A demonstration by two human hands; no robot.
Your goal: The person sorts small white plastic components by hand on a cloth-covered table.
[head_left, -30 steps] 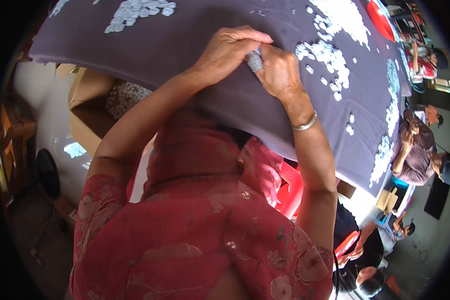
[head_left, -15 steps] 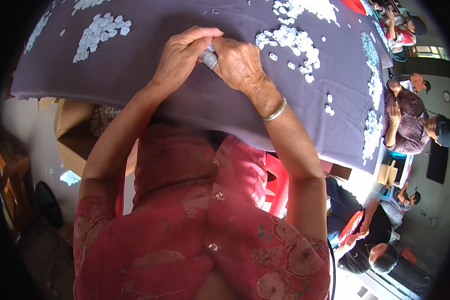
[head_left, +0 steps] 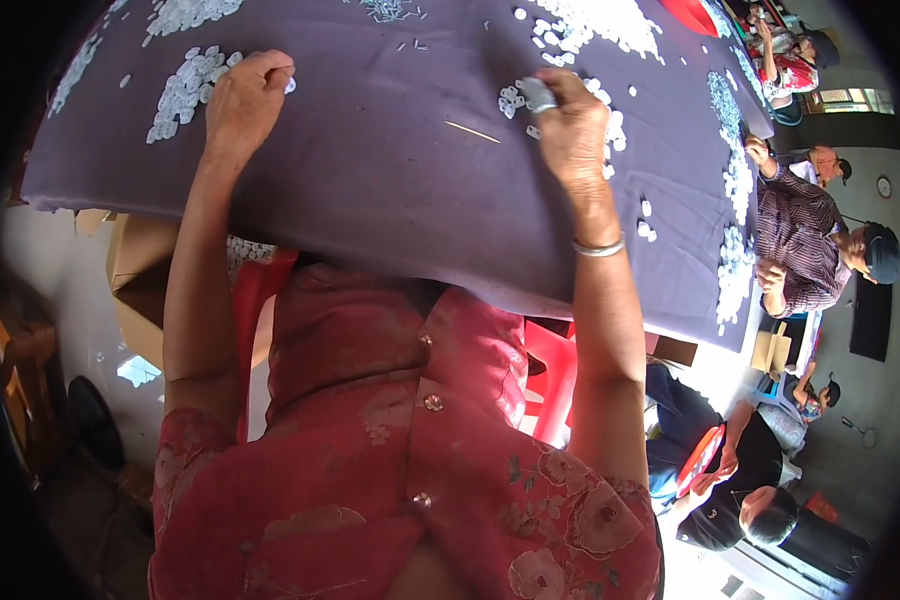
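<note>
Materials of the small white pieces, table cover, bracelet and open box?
Small white pieces: probably plastic, slightly glossy; pale, uniformly shaped. Glass can't be ruled out.
Table cover: fabric, matt; soft wrinkles, draped edge.
Bracelet: likely metal, polished; silvery shine.
Open box: apparently cardboard, matt; plain brown, flat panels.

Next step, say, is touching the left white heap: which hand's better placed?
Left, I'd say. The left hand is right beside the heap, though a pale piece shows at its fingertips. The right hand is across the cloth, gripping a grey object.
</note>
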